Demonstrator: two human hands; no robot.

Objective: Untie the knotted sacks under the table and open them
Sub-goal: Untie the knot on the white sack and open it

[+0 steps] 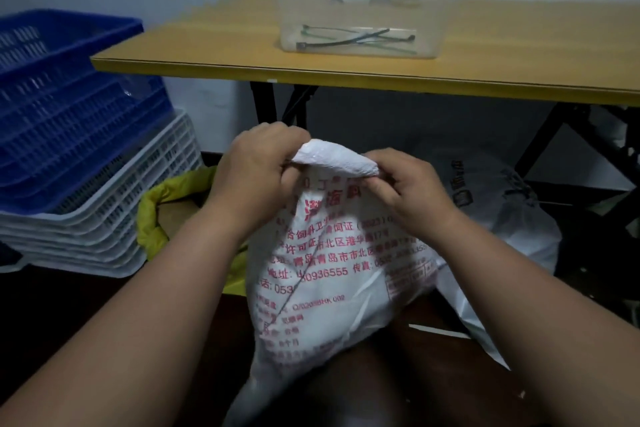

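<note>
Just in front of the yellow table [346,71], both hands — left hand [254,170], right hand [407,185] — pinch the bunched neck of the white woven sack [332,274], apparently mid-untying — next, spreading the mouth apart.

Both hands, left [254,173] and right [408,189], pinch with curled fingers.

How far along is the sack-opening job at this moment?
Done: the yellow sack on the left looks open, its rim rolled back. In hand: the left hand and right hand both grip the bunched top of the white sack with red print, not yet open. Left: another white sack under the table looks closed; its knot is hard to make out.
</note>
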